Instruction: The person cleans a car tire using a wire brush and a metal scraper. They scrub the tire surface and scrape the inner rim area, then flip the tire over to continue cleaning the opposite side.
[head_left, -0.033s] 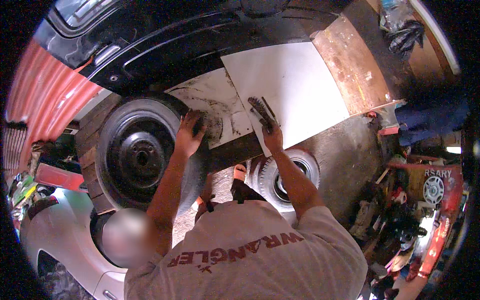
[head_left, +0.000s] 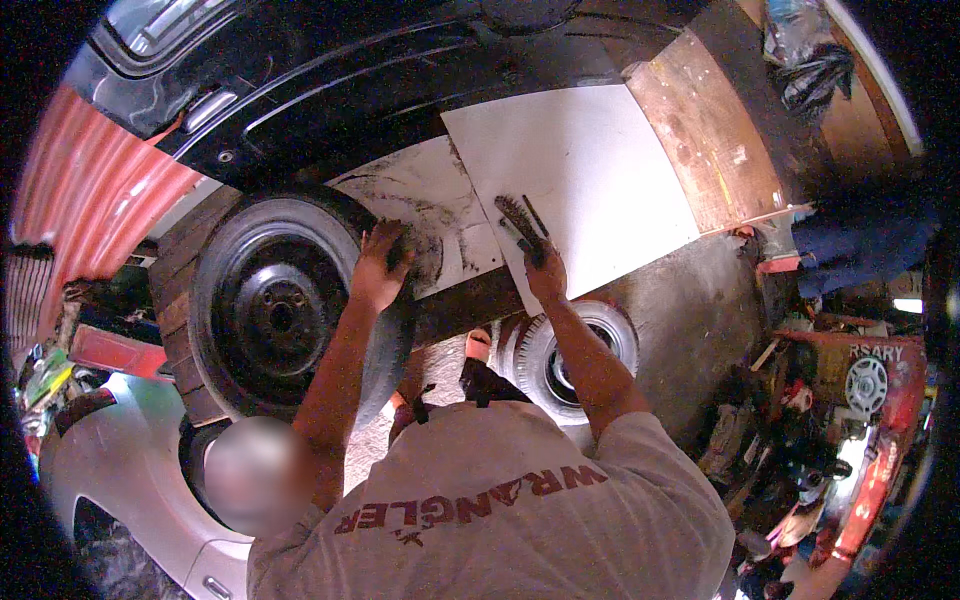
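Observation:
A car wheel (head_left: 222, 330) with a black steel rim stands on wooden boards at the left. My left hand (head_left: 383, 265) is closed against the right side of its tyre, thumb apart from the fingers; some of the fingertips are hidden. My right hand (head_left: 546, 272) grips a dark brush (head_left: 516, 217) with short bristles, held just above the near-left part of a white panel (head_left: 600, 160). A thin dark bar shows beside the brush; I cannot tell whether it belongs to it. The brush is apart from the wheel.
A smudged white sheet (head_left: 455, 195) lies between the wheel and the panel. Below my right forearm lies a second wheel (head_left: 535, 355). A dark car panel (head_left: 400, 80) spans the far side, with a wooden board (head_left: 705, 130) at right. A silver car body part (head_left: 140, 460) stands lower left.

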